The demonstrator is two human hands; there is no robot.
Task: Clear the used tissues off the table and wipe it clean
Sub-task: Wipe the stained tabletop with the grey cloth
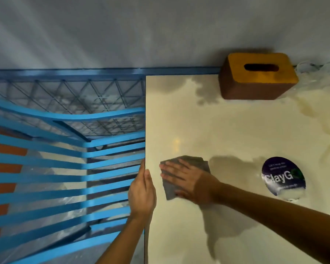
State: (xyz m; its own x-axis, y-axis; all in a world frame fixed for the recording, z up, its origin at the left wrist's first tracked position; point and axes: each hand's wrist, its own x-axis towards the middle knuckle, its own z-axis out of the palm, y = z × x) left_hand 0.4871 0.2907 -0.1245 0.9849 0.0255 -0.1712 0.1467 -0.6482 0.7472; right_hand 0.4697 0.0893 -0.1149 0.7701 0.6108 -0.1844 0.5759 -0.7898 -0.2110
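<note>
Presses a grey cloth [187, 161] on the desk [217, 126] with the flat right hand [187, 181]. Lays the left hand [142, 191], uncurled, along the desk's left edge. Reads "ClayG" on a round sticker [283, 176].

Counter [227, 130]: glossy cream, pale yellowish veining at right of frame. Cloth [189, 161], lower centre: plain mid-grey. Tissue box [255, 79], upper right: mustard-yellow top, reddish-brown sides, dark slot. Round sticker [283, 176], right: deep purple, white lettering, a touch of green. Chair slats [65, 161], left: bright blue horizontal stripes. Mesh [74, 96] above them: darker blue, diamond lattice. Wall [141, 31]: grey-white. Far left: orange-brown patches [6, 149] between slats.
</note>
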